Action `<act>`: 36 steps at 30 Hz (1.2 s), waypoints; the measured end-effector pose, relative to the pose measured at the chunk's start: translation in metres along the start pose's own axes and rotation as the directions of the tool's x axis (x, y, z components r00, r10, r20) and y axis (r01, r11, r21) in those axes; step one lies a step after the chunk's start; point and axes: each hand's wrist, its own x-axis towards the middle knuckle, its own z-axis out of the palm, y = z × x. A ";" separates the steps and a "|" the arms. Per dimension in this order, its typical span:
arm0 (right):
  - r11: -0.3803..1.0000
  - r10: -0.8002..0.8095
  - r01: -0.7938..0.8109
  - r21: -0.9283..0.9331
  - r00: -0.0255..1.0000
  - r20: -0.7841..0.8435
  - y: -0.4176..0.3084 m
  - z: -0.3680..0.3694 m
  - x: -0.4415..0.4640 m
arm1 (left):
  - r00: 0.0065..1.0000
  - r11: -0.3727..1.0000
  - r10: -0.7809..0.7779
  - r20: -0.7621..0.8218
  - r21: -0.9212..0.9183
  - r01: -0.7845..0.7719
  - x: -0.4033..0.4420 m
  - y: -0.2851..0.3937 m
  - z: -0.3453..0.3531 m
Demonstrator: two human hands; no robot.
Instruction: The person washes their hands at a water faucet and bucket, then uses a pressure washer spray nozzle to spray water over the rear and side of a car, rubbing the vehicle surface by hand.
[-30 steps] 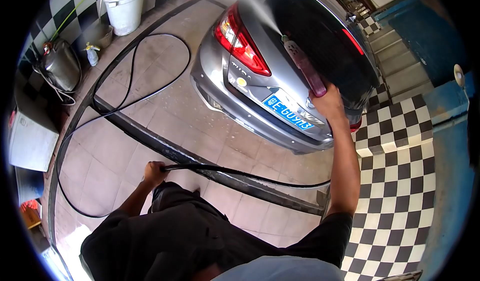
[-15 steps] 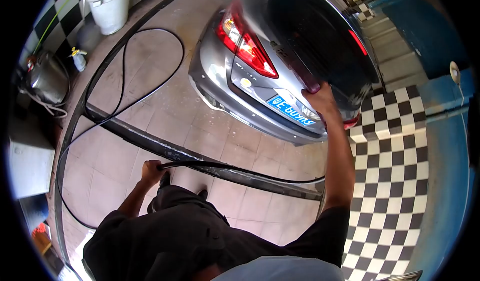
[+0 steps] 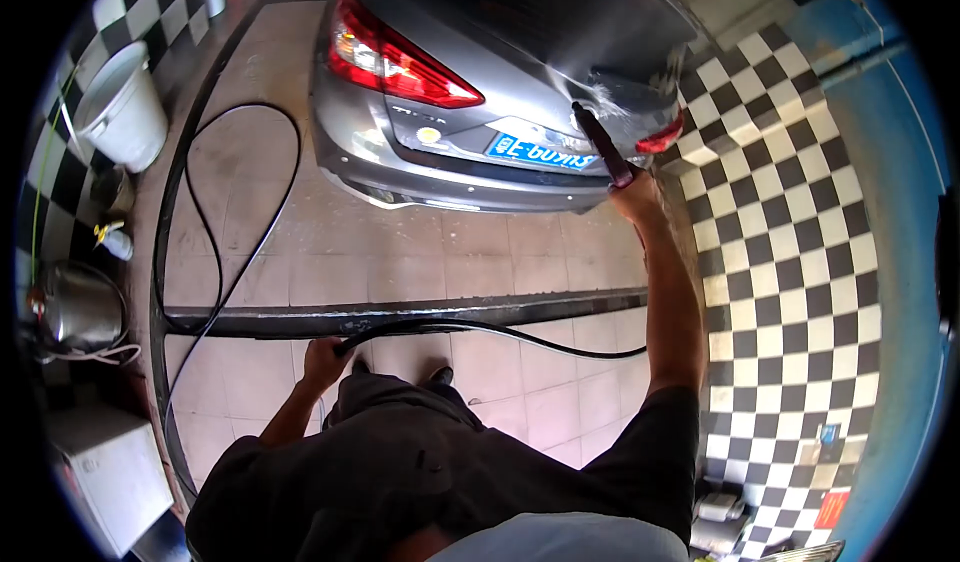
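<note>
My right hand (image 3: 637,198) is wrapped round the grip of a dark reddish spray gun (image 3: 603,147). Its nozzle points up and slightly left at the back of a grey car (image 3: 450,194), and a whitish spray shows on the right part of the tailgate. The blue licence plate (image 3: 535,150) and the left tail light (image 3: 400,57) lie left of the gun. Low at my left side, my left hand (image 3: 322,364) is closed round a black hose (image 3: 480,326), which runs across in front of me and passes behind my right forearm.
More hose (image 3: 290,202) lies looped on the tiled floor at left. A white bucket (image 3: 125,112), a spray bottle (image 3: 115,240) and a metal tank (image 3: 82,307) stand along the left wall. A dark floor channel (image 3: 500,312) crosses before my feet. Checkered tiles (image 3: 780,262) cover the right side.
My view has swung, so the car sits higher and further left. The spray gun has swung down toward the right part of the tailgate. My left hand keeps hold of the hose.
</note>
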 end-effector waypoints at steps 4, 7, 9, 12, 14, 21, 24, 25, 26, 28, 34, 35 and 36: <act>0.992 0.114 -0.116 -0.053 0.993 -0.042 0.048 -0.011 -0.002 | 0.996 0.996 0.084 0.009 0.014 -0.084 0.007 0.017 0.013; 0.980 0.192 -0.194 -0.036 0.980 -0.053 0.084 -0.020 0.002 | 0.992 0.993 0.121 0.048 0.003 -0.121 0.012 0.037 0.021; 0.972 0.232 -0.234 -0.014 0.971 -0.054 0.106 -0.029 0.006 | 0.990 0.994 0.107 0.089 0.013 -0.109 0.014 0.048 0.030; 0.953 0.291 -0.300 -0.048 0.946 -0.144 0.148 -0.032 0.022 | 0.985 0.986 0.167 0.035 0.024 -0.167 0.012 0.071 0.043; 0.940 0.334 -0.340 -0.019 0.930 -0.153 0.173 -0.040 0.038 | 0.987 0.988 0.152 0.059 0.028 -0.154 0.010 0.089 0.048; 0.892 0.451 -0.429 0.139 0.860 -0.240 0.249 -0.074 0.088 | 0.995 0.995 0.096 0.024 -0.013 -0.095 -0.003 0.122 0.073; 0.919 0.378 -0.318 0.233 0.879 -0.290 0.254 -0.088 0.091 | 0.996 0.996 0.089 0.010 0.015 -0.089 -0.011 0.134 0.067; 0.921 0.369 -0.296 0.253 0.872 -0.321 0.269 -0.087 0.109 | 0.991 0.991 0.129 -0.031 0.034 -0.128 -0.013 0.129 0.068; 0.878 0.390 -0.255 0.404 0.871 -0.298 0.299 -0.079 0.141 | 0.995 0.996 0.089 -0.036 0.016 -0.088 -0.013 0.131 0.065; 0.833 0.445 -0.329 0.446 0.876 -0.185 0.275 -0.118 0.153 | 1.000 1.000 0.016 -0.024 -0.018 -0.016 -0.018 0.131 0.055; 0.659 0.221 -0.048 0.750 0.966 -0.133 0.136 -0.196 0.159 | 0.979 0.998 -0.058 -0.195 -0.034 0.052 -0.020 0.083 0.034; 0.671 0.165 -0.047 0.740 0.982 -0.088 0.103 -0.204 0.153 | 0.975 0.997 -0.078 -0.207 -0.043 0.071 -0.022 0.070 0.033; 0.682 0.110 -0.046 0.729 0.993 -0.040 0.071 -0.207 0.149 | 0.971 0.995 -0.098 -0.219 -0.051 0.089 -0.024 0.057 0.032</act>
